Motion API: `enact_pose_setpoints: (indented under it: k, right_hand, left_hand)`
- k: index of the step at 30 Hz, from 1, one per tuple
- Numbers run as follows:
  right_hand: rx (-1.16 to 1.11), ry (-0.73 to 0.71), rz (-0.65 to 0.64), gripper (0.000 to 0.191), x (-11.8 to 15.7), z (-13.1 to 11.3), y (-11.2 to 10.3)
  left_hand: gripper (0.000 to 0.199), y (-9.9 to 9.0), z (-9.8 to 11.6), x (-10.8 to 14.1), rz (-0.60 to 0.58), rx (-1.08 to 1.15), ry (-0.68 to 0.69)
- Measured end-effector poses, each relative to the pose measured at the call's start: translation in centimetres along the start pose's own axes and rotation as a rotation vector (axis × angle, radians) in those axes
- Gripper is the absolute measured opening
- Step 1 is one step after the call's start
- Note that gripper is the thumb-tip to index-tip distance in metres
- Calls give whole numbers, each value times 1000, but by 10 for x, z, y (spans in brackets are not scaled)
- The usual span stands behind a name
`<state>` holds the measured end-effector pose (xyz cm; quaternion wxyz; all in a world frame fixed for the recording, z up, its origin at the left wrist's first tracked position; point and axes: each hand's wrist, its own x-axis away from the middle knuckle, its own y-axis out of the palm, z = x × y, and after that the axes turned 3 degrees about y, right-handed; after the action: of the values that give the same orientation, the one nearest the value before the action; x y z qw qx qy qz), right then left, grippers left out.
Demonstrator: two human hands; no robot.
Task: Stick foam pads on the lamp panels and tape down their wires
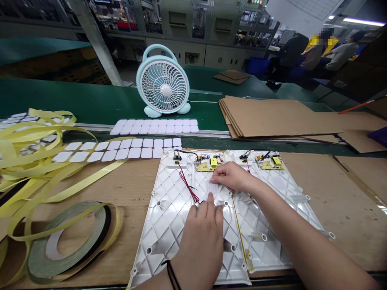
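Two white ribbed plastic panels lie side by side, the left panel (169,225) and the right panel (272,217). Each bears a yellowish circuit board near its far edge, the left board (205,164) and the right board (271,162). A small pale label (211,187) is on the left panel. My right hand (231,176) pinches its upper right edge. My left hand (204,235) lies with fingers extended on the same panel, its fingertips at the label's lower edge. Red wires (188,186) run just beyond my left fingers.
At the left lie a tape roll (39,257) and tangled yellow strips (39,183). White square pads (122,154) line the far edge, before a light blue fan (165,89). Cardboard sheets (278,117) are stacked at the back right; people (320,52) are beyond.
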<state>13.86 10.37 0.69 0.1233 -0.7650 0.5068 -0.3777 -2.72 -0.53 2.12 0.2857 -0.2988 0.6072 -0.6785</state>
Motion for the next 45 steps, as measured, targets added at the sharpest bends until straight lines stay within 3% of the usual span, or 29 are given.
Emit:
enact_pose_setpoints:
  k: [7,16,23,28,39,42,45]
  right_hand:
    - [35,-30,5,19,2,-2,-1]
    - [265,-129,164,12,6,-12,3]
    - [195,-137,194,28,6,-7,1]
    - [181,-135,209,6,5,-7,1]
    - [451,-169,230,7,4,-13,8]
    - [501,-183,230,2,6,-16,12]
    - [582,-154,256,9,8,-20,17]
  left_hand:
    - [47,-3,-2,-2,-12,46,-15]
    - [30,-6,-6,-2,26,102,-39]
    - [35,-8,-12,-9,14,127,-65]
    - [34,-6,-11,-16,-2,84,-109]
    - [54,-5,-2,-23,26,-46,-69]
    - [49,-11,-4,-16,48,-40,-46]
    - [29,-34,-16,12,116,-67,20]
